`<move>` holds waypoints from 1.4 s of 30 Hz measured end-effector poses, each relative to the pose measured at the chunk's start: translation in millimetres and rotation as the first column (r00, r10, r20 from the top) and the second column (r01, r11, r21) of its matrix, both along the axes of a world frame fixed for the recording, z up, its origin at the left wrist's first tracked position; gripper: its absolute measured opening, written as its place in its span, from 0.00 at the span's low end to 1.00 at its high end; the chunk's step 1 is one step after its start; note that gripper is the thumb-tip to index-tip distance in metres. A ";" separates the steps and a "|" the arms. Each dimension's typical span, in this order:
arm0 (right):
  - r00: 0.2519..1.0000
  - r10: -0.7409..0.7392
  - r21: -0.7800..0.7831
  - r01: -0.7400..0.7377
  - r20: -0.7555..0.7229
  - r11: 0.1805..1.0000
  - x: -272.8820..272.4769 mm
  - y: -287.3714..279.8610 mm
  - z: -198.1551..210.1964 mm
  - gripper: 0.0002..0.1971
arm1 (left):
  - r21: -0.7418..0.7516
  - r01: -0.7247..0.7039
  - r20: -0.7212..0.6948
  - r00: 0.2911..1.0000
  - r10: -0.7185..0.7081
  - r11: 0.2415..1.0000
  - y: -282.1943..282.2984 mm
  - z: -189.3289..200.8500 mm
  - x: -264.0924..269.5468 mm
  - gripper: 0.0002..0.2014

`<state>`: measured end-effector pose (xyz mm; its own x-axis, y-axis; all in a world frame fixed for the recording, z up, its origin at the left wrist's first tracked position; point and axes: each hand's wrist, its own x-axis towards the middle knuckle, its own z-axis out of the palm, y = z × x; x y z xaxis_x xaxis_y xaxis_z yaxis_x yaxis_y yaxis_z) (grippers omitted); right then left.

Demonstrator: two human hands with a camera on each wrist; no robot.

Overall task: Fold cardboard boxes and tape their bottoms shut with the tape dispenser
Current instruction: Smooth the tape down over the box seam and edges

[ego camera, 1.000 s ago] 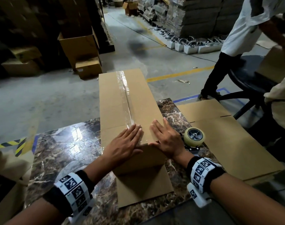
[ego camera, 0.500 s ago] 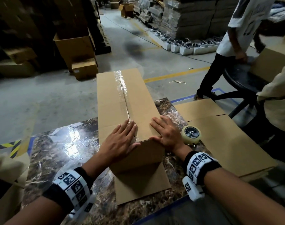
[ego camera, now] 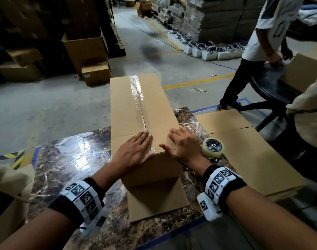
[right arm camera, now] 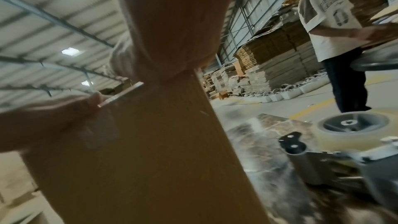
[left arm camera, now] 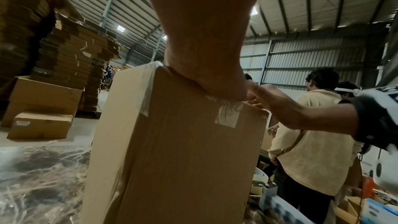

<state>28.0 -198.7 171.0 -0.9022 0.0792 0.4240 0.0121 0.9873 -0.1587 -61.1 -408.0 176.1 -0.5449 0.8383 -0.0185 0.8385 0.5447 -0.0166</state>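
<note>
Two hands flat: left hand (ego camera: 134,150) and right hand (ego camera: 184,147) press taped box (ego camera: 136,105), gripping nothing. Likely light, stiff, empty; hold by side walls below palms.

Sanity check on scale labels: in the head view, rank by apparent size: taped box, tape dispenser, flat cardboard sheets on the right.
1. taped box, largest.
2. flat cardboard sheets, slightly smaller in view, though partly cut off by the stool, so unsure.
3. tape dispenser, clearly smallest.

Marble table (ego camera: 67,159) bears box (ego camera: 136,109), tape dispenser (ego camera: 212,147).
</note>
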 end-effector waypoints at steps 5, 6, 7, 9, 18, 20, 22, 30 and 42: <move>0.995 -0.082 0.029 0.080 0.059 0.996 -14.0 -7.2 3.1 0.39 | -0.033 -0.009 0.047 0.999 0.011 0.999 0.9 6.5 3.6 0.55; 0.995 -0.059 0.044 0.056 0.082 0.997 -13.5 -5.5 -0.3 0.39 | -0.042 -0.014 0.035 0.999 0.015 0.999 1.0 4.5 4.8 0.54; 0.995 -0.035 0.079 0.028 0.098 0.996 -13.5 -3.9 -3.1 0.40 | -0.042 -0.026 0.023 0.999 0.027 0.999 0.1 1.2 5.0 0.52; 0.992 0.002 0.151 -0.022 0.129 0.988 -12.7 -1.8 -5.0 0.40 | -0.022 -0.043 -0.003 0.999 0.043 0.999 0.1 -2.9 6.1 0.51; 0.934 0.118 0.250 -0.209 0.337 0.945 -7.7 8.4 4.9 0.50 | -0.087 -0.046 -0.005 0.999 0.045 0.995 -2.8 5.4 10.9 0.55; 0.930 0.110 0.233 -0.201 0.350 0.952 -9.8 6.6 15.9 0.52 | -0.096 0.014 -0.002 1.000 -0.014 0.995 -7.9 7.8 4.6 0.57; 0.928 0.088 0.227 -0.179 0.362 0.957 -16.6 3.0 25.2 0.52 | -0.067 0.076 0.041 0.996 -0.073 0.995 -12.8 14.7 -4.9 0.59; 0.937 0.081 0.145 -0.137 0.339 0.980 -18.2 -1.2 7.9 0.51 | -0.003 0.094 -0.024 0.995 -0.094 0.996 -21.5 3.3 -8.8 0.51; 0.946 0.111 0.124 -0.155 0.305 0.980 -17.2 0.6 3.1 0.51 | 0.795 -0.237 0.006 0.924 0.383 0.559 -34.0 -40.3 22.6 0.17</move>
<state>10.8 -198.1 174.1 -0.9866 -0.0919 0.1347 -0.0959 0.9951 -0.0235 -38.5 -442.0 135.8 -0.7076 0.2731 0.6517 0.6405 0.6376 0.4281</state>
